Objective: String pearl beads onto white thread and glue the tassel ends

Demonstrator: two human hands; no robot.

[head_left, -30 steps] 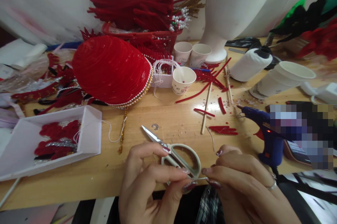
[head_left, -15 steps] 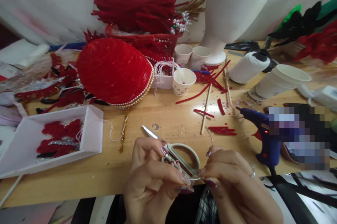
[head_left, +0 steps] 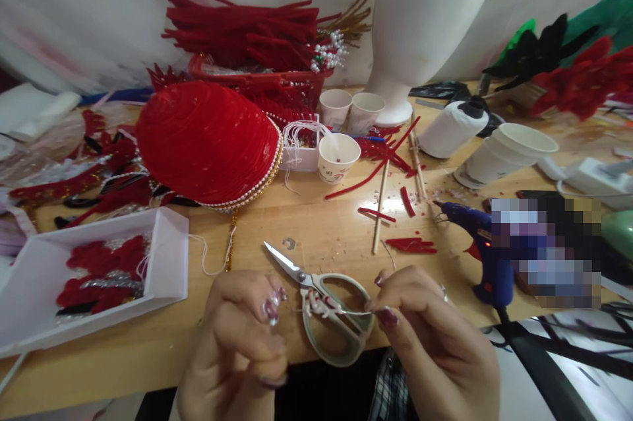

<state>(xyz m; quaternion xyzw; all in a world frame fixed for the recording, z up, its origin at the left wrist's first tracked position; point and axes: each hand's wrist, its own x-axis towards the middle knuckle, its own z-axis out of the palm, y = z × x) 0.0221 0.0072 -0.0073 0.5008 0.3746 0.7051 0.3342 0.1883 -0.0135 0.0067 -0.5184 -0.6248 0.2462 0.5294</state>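
A thin white cord (head_left: pixel 353 313) is pinched between the thumb and forefinger of my right hand (head_left: pixel 432 322). At its left part hangs a small cluster of white and red beads (head_left: pixel 320 304), above the handles of the scissors (head_left: pixel 341 342). To the left of the cluster, my left hand (head_left: pixel 237 342) has its fingers curled close together; whether a fine thread is between them cannot be made out. The scissors lie on the table between my hands, blades pointing up and left.
At left are a white box (head_left: pixel 171 249) of red pieces and a red domed hat (head_left: pixel 202 144). Farther back stand paper cups (head_left: pixel 339 167), a red basket (head_left: pixel 297 88) and a white mannequin stand (head_left: pixel 420 18). A blue glue gun (head_left: pixel 494 262) lies right.
My left hand has moved left, away from my right hand, exposing the bead cluster and more of the scissors. My right hand still pinches the cord. The view has shifted slightly.
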